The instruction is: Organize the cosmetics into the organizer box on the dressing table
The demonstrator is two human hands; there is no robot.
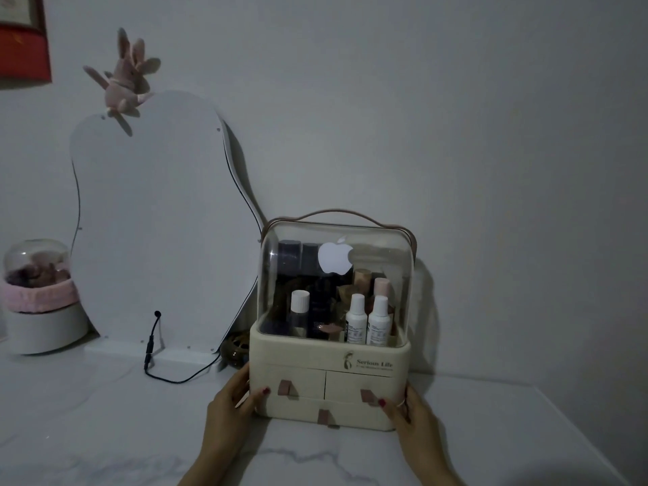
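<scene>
Dim, bluish-grey picture with soft detail and some grain. The organizer (329, 349) casts a shadow rightward on the wall (456, 117). A bright white apple-shaped glow shows on its clear lid (335, 271). Wide-angle bending curves the edges.

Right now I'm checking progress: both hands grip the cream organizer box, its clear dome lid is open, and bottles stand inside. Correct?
Not quite: the head view shows the clear dome lid closed over the bottles. Left hand and right hand do hold the cream organizer box.
</scene>
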